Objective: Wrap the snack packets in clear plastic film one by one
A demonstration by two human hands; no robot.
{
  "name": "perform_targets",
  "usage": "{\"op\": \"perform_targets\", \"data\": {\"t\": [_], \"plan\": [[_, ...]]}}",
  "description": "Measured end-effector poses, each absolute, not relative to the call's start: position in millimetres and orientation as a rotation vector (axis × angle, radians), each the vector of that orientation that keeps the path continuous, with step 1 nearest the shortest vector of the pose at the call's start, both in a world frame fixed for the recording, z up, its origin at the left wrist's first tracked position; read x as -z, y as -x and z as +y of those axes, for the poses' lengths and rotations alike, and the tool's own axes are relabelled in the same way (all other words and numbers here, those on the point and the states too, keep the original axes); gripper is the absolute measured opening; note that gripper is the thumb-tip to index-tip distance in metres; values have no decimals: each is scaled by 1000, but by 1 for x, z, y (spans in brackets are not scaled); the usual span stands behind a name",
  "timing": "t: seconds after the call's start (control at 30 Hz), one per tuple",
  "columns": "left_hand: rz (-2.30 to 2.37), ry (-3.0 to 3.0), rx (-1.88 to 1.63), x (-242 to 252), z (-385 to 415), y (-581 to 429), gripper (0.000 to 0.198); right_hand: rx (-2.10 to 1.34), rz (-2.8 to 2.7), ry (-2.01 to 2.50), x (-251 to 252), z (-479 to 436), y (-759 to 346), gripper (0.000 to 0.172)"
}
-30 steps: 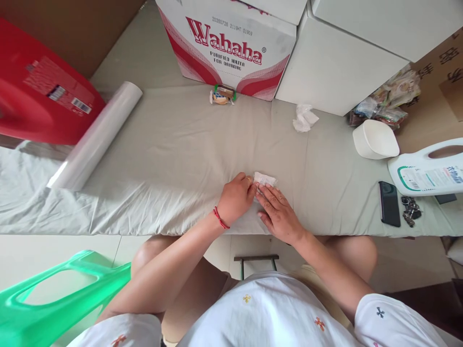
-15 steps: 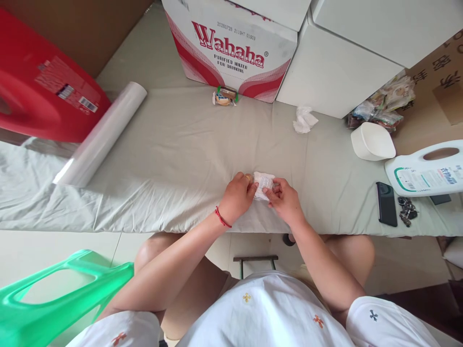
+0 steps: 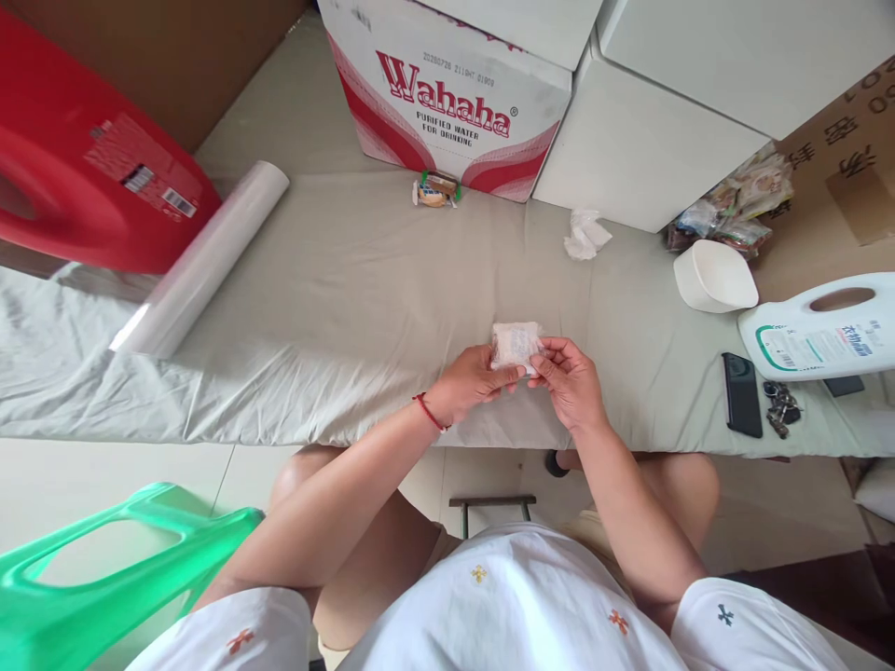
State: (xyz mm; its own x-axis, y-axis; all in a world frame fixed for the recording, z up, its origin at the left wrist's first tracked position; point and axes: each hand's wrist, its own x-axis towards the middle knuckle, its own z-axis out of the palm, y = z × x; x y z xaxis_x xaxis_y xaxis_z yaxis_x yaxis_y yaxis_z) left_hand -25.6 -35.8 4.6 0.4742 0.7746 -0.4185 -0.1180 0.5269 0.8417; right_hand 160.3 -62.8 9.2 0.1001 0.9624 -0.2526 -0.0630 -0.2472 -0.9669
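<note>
A small, flat white packet (image 3: pixel 516 343) with faint print on its face is held between both hands above the cloth-covered surface (image 3: pixel 350 298). My left hand (image 3: pixel 472 380), with a red cord bracelet at the wrist, pinches its left and lower edge, thumb on top. My right hand (image 3: pixel 570 377) grips the lower right corner between thumb and fingers. What the packet is made of or holds inside, I cannot make out. Beyond it lie a crumpled white tissue (image 3: pixel 585 235) and a few small wrapped snacks (image 3: pixel 437 189).
On the left stand a red jug (image 3: pixel 104 158) and a clear film roll (image 3: pixel 202 261). A Wahaha carton (image 3: pixel 454 102) is at the back. To the right are a white bowl (image 3: pixel 713 277), a detergent bottle (image 3: pixel 818 326), a phone (image 3: pixel 741 394) and keys (image 3: pixel 781 408). A green stool (image 3: pixel 154 550) is lower left.
The packet has been lifted and tilted so more of its printed face shows. My left hand has shifted to its lower edge, and my right hand has moved slightly right.
</note>
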Motion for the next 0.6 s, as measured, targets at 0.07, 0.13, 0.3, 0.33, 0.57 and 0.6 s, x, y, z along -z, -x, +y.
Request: {"op": "perform_targets", "data": {"t": [0.07, 0.13, 0.3, 0.33, 0.57, 0.6], "plan": [[826, -836, -639, -9, -36, 24, 37, -1354, -987, 1364, -12, -65, -161, 48], [793, -835, -661, -10, -36, 24, 40, -1381, -979, 1319, -15, -66, -161, 47], [708, -906, -622, -9, -38, 23, 40, -1428, -948, 1274, -14, -68, -160, 44], [701, -918, -627, -8, -38, 22, 39, -1419, -964, 1282, -13, -68, -160, 43], [606, -898, -683, -9, -31, 31, 50, -1160, -1090, 1340, -11, -67, -173, 30], [634, -863, -713, -9, -28, 33, 49, -1143, -1121, 1344, -11, -68, -175, 28]]}}
